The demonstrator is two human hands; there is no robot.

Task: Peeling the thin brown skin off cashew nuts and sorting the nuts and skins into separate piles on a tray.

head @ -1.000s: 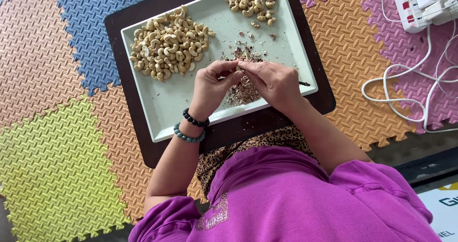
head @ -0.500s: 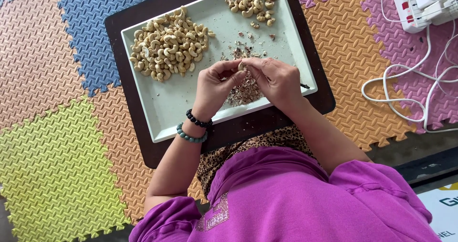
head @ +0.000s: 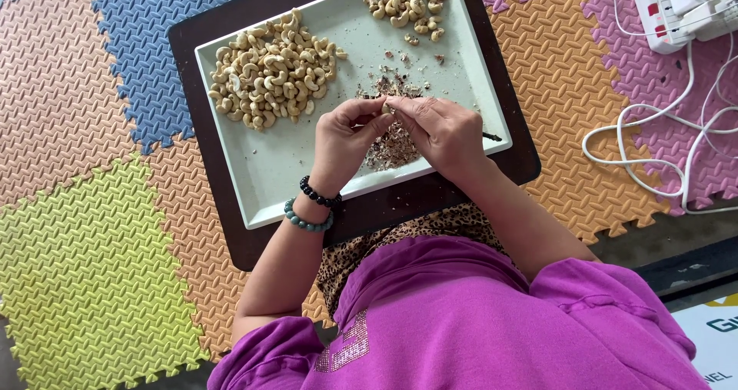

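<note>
Head view: a floor of interlocking foam mats point(head: 92, 228) in blue, orange, yellow-green and pink is seen from above, and on it a dark brown board point(head: 430, 194) is laid at a slant. On the board a pale green rectangular tray point(head: 269, 175) is carried, its edges running parallel to the board's. A person in a magenta top point(head: 461, 321) is seated at the tray's near long edge, with both forearms reaching over it.

A large heap of pale cashew kernels point(head: 269, 71) is piled toward the tray's far left corner. A smaller cluster of cashews point(head: 406, 5), some with brown skin on them, is gathered at the far right corner. Between the two, brown skin flakes point(head: 392, 140) are scattered from the tray's middle down toward its near edge, partly hidden under the hands.

The left hand point(head: 342, 144) and the right hand point(head: 446, 132) are brought together above the flakes, fingertips touching. A single cashew point(head: 387, 108) is pinched between the fingertips of both hands, held just above the tray's middle; only a small part of it is visible. Two bead bracelets, one black point(head: 317, 194) and one grey-green point(head: 304, 217), are worn on the left wrist.

Off the board, by the far right corner of the mats, a white power strip point(head: 676, 13) with white cables point(head: 661, 151) looping from it is seen.
</note>
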